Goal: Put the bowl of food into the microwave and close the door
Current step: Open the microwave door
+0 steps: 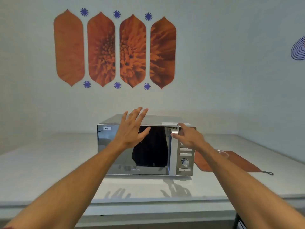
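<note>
I see the microwave (145, 149) sitting on a pale counter (49, 171), door shut, dark glass facing me. Small "Veg" label (106, 128) on the door's top left corner. Left hand (132, 129) is raised in front of the upper door, fingers spread wide, palm toward the glass, gripping nothing; can't tell if it touches the door. Right hand (188, 136) is at the top of the silver vertical door handle (173, 151), fingers curled loosely against it, thumb up near the microwave's top edge; not a clear full wrap, so I can't tell if it's actually clamped on. Control panel (185, 158) with buttons and a round knob (185, 162) sits just right of the handle. The bowl (222, 153) is only partly visible, a clear rim behind my right forearm, on a rust-coloured mat (239, 162) to the right of the microwave. Contents hidden. Orange flower panels (115, 48) hang on the wall above.
</note>
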The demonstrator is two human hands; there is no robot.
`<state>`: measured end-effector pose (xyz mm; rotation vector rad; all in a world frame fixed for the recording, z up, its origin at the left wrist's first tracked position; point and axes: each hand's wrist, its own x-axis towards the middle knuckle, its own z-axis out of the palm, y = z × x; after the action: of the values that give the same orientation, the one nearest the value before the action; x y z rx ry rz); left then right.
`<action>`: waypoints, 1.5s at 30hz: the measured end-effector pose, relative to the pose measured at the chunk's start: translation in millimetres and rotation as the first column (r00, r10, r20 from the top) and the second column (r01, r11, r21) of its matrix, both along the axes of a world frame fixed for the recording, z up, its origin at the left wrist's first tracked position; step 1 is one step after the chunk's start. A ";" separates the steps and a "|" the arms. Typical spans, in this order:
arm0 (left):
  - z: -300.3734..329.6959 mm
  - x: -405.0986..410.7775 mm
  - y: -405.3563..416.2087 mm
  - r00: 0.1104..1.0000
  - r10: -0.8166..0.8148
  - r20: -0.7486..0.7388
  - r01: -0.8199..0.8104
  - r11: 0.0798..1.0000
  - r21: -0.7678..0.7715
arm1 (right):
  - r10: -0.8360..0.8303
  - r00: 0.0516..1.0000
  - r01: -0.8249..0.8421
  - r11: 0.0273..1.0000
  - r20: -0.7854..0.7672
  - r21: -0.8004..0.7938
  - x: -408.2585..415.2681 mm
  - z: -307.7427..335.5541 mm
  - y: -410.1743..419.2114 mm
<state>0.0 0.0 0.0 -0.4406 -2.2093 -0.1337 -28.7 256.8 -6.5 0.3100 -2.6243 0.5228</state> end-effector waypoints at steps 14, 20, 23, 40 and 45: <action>-39.9 -35.7 3.3 0.999 0.011 0.035 -0.012 0.999 0.039 | -0.052 0.999 0.052 0.998 0.006 0.037 -43.9 -30.9 -10.3; -49.8 -40.2 16.1 0.999 -0.001 0.035 0.000 0.999 0.032 | -0.003 0.997 -0.006 0.994 -0.083 -0.106 -48.4 -47.0 -22.7; -51.8 -38.6 23.8 0.999 0.002 0.040 -0.003 0.999 0.038 | 0.004 0.995 -0.016 0.993 -0.101 -0.114 -45.8 -49.1 -23.1; -41.9 -24.2 73.5 0.995 -0.022 0.102 0.011 0.994 0.106 | 0.277 0.826 -0.283 0.957 -0.492 0.064 25.9 -48.2 13.8; -33.2 -9.7 69.2 0.994 -0.005 0.108 -0.015 0.982 0.186 | 0.391 0.824 -0.401 0.914 -0.410 0.066 35.3 -49.7 4.9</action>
<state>-9.7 69.2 -33.2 -0.3303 -2.2779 -0.3672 6.6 261.7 -56.2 0.8747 -2.1354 0.5468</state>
